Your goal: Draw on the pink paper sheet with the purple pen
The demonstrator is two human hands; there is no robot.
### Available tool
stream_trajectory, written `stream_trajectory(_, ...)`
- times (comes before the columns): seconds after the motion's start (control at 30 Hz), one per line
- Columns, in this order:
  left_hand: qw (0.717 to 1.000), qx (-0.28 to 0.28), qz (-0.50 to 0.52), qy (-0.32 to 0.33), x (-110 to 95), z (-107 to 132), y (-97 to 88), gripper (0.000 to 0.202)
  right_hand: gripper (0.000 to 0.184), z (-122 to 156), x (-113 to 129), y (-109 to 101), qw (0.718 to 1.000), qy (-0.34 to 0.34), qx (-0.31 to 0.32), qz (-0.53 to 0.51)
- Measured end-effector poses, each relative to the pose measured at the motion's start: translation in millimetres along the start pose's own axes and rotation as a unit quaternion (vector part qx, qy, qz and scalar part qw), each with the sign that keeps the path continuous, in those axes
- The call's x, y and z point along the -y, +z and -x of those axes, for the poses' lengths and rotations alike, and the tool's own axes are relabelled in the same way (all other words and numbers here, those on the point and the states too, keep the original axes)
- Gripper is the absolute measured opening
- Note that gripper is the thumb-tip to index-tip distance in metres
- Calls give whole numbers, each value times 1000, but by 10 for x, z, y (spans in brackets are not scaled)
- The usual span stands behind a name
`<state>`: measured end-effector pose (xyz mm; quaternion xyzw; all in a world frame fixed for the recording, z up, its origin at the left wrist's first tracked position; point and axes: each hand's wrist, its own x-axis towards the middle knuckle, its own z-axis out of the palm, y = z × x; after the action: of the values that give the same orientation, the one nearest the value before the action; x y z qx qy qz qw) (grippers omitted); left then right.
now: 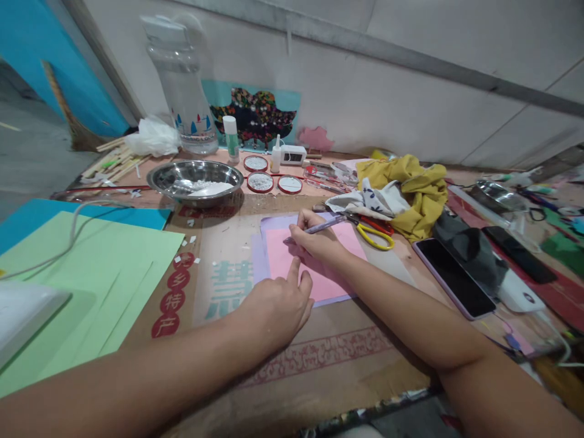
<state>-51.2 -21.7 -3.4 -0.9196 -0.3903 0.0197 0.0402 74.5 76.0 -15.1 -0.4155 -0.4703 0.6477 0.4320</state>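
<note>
My right hand (316, 236) is closed round a pen (327, 224), whose tip is low over a pink sheet of paper (280, 255). Under that sheet a lilac sheet (259, 258) shows at the edges. My left hand (277, 304) rests at the near edge of the paper, its index finger stretched onto the pink surface and the other fingers partly bent; I see nothing held in it. Yellow-handled scissors (375, 237) lie just beyond the right hand. Any marks on the pink sheet are too faint to make out.
A steel bowl (196, 182) with white bits stands back left, near a water bottle (189, 91) and a glue stick (231, 140). Green paper (132, 286) lies left. On the right are a yellow cloth (422, 194) and a phone (451, 277). Cardboard (356, 377) covers the tabletop.
</note>
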Motion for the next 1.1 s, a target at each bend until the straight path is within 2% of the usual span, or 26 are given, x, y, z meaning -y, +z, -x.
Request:
stream_trajectory(0.43,1000,-17,-12,8,1,1,10,48,28,30,76,16,999,35,4,9)
stream_trajectory(0.8,1000,12,-6,10,6,2,-25,49,24,47,82,-4,999,41,10,33)
stream_trajectory(1.0,1000,21,1,0,5,2,-25,51,25,41,64,-4,998,38,6,50)
stream_trajectory(1.1,1000,16,-7,5,-6,5,-12,49,26,15,116,-61,997,9,-8,81)
